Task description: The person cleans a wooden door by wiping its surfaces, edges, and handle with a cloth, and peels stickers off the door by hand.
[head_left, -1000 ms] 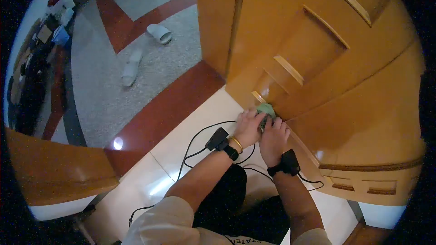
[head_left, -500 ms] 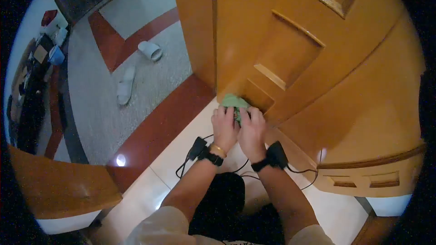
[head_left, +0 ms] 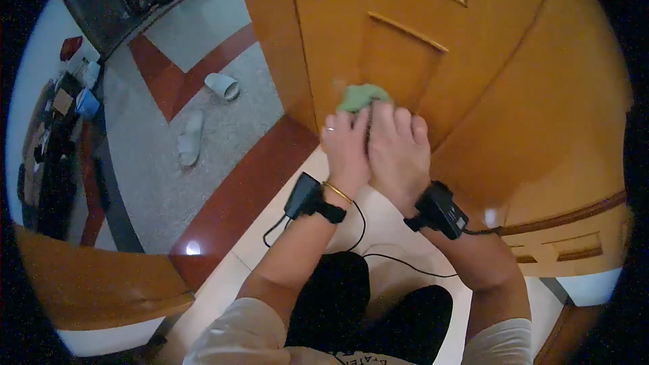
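Left to right: two pale slippers (head_left: 222, 86) lie on the floor (head_left: 159, 182), well apart from my hands. My left hand (head_left: 346, 152) has its fingers drawn narrow and bent, holding the near edge of the green cloth (head_left: 362, 96). The cloth lies against the lower part of the wooden door (head_left: 405, 0), between the door's left edge and the raised panel, directly beyond my fingertips; its visible long axis runs roughly left to right across them. My right hand (head_left: 399, 155), close beside the left, holds the cloth's right end, its fingers bunched. Both hands are about equally near; the cloth's left end lies ahead of the left. The undersides of my fingers are hidden.
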### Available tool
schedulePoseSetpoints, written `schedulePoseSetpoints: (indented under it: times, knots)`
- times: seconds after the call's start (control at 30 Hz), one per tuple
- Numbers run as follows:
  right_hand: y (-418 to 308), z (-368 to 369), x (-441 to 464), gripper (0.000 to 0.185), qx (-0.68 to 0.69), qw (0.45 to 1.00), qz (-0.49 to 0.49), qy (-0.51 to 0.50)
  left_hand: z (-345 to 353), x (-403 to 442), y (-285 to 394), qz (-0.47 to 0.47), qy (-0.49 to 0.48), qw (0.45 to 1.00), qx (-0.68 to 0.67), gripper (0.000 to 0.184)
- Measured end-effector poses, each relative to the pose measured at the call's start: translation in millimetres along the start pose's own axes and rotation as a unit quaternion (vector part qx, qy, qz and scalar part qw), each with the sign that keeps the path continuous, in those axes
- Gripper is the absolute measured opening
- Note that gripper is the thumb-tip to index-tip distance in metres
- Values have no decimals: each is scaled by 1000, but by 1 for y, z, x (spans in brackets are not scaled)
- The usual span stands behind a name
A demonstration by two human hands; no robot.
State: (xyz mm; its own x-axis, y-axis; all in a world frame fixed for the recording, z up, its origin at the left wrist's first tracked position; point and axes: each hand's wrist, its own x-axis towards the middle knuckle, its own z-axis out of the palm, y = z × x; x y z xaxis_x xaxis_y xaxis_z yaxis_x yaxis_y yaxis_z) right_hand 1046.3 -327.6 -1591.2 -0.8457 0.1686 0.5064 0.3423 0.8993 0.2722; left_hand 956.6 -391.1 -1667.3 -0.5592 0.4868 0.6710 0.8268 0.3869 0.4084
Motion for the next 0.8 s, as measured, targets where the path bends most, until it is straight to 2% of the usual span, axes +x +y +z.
schedulePoseSetpoints:
  times: [0.03,0.1,0.17,0.27,0.4,0.5,0.6,0.7,0.8]
  knots:
    - [1,-1,-4,30,-18,1000,16,-8,4,-1,3,1,-8,1000,13,47]
    - [1,-5,-12,29,-58,997,45,-26,-4,6,14,2,-11,997,-73,47]
    - [5,-54,-13,33,-85,995,54,-24,-40,13,46,-15,-35,990,-134,48]
    - [2,-62,-11,38,-92,992,63,-53,-33,11,37,-13,-45,978,-202,51]
    - [-7,-33,-5,46,-101,989,90,-53,-50,22,16,26,-58,994,-91,45]
    - [-12,-35,16,40,-22,998,60,23,-52,32,4,22,-38,999,-18,42]
    - [-22,-11,39,28,-14,998,48,42,-58,36,-4,-17,-38,999,33,40]
    - [-20,-19,41,21,-1,999,37,22,-39,27,1,-62,-20,998,-4,43]
    - [-8,-38,42,26,4,996,88,-31,-42,33,2,-43,-27,983,-175,51]
